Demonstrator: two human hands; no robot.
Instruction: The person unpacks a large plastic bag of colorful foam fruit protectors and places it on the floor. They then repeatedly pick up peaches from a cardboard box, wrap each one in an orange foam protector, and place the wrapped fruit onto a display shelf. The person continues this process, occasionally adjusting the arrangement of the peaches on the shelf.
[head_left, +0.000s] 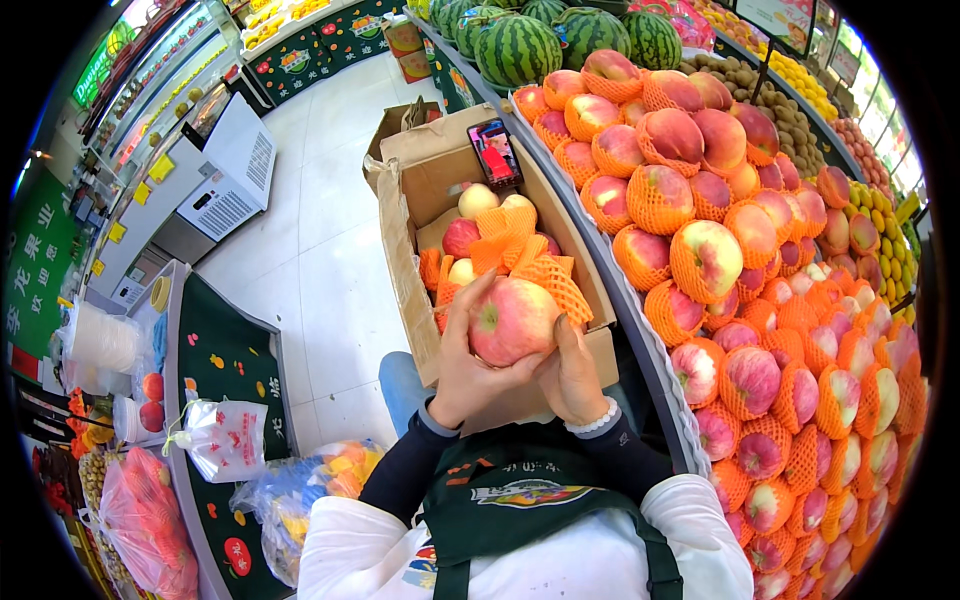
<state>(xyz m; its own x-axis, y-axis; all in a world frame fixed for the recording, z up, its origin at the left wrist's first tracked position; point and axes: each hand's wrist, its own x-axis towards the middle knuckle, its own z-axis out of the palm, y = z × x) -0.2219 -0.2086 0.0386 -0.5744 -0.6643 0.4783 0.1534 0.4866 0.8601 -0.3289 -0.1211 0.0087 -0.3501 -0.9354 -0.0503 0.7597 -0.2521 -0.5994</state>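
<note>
Both hands hold one large pink and yellow apple (511, 321) above the near part of an open cardboard box (405, 255). My left hand (469, 360) cups the apple's left and lower side. My right hand (571, 367) touches its right side, the thumb near the top. The apple has no foam net on it. Inside the box lie several fruits, red and pale yellow, such as a red apple (460, 238), with loose orange foam nets (504, 231) among them. A phone (495, 154) with a lit screen leans at the box's far right corner.
To the right, a sloping display holds peaches (660, 196) and apples (754, 379) in orange foam nets, with watermelons (517, 51) behind. A raised display edge (637, 322) runs beside the box. At left stand a counter (180, 330) and a bag of foam pieces (319, 487) on the tiled floor (322, 262).
</note>
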